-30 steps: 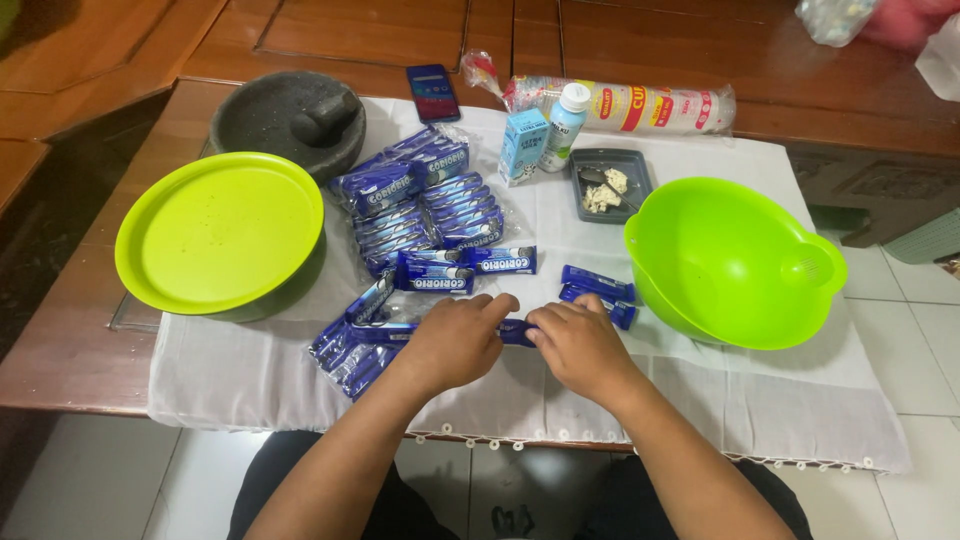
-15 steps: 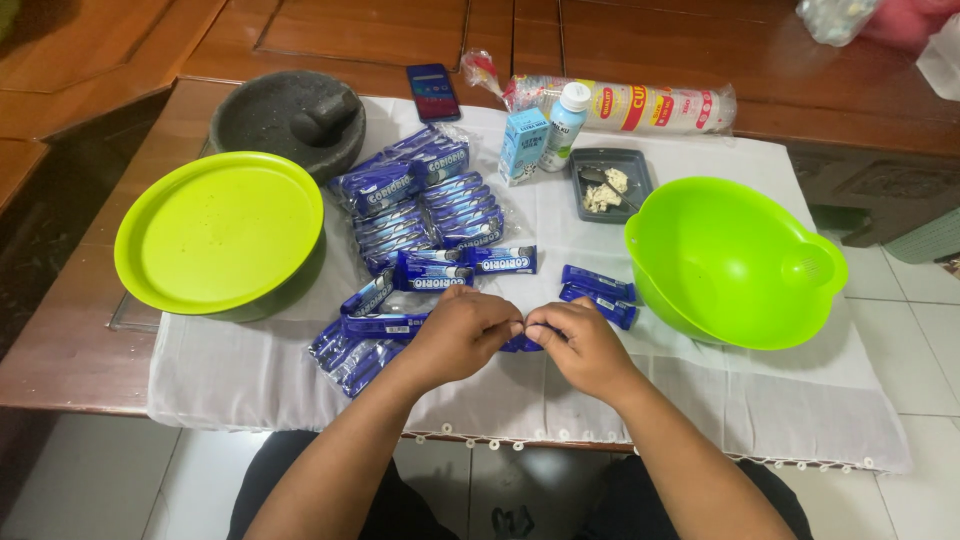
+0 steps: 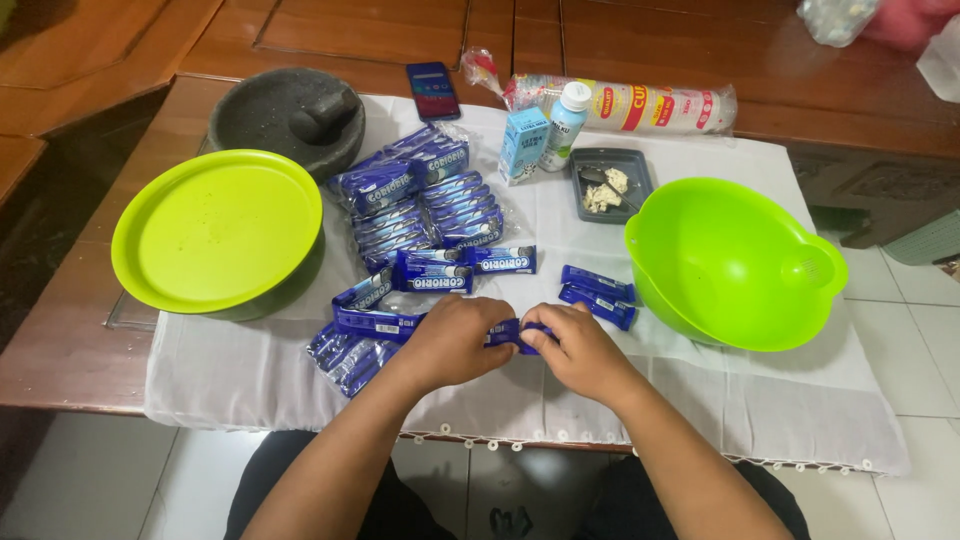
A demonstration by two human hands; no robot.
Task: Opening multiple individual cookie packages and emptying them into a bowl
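Blue packet [image 3: 512, 334] sits pinched between both hands at the worktop's front edge, over the white cloth [image 3: 800, 400]. Compared with 1 second ago, the left hand [image 3: 452, 340] and right hand [image 3: 578, 350] have closed in, fingers clamped on its 2 ends, as if tearing it open.

A brown wooden table [image 3: 70, 350] is standing on a pale tiled floor [image 3: 930, 330]; a white cloth [image 3: 800, 400] is covering it. Soft even light is falling throughout.
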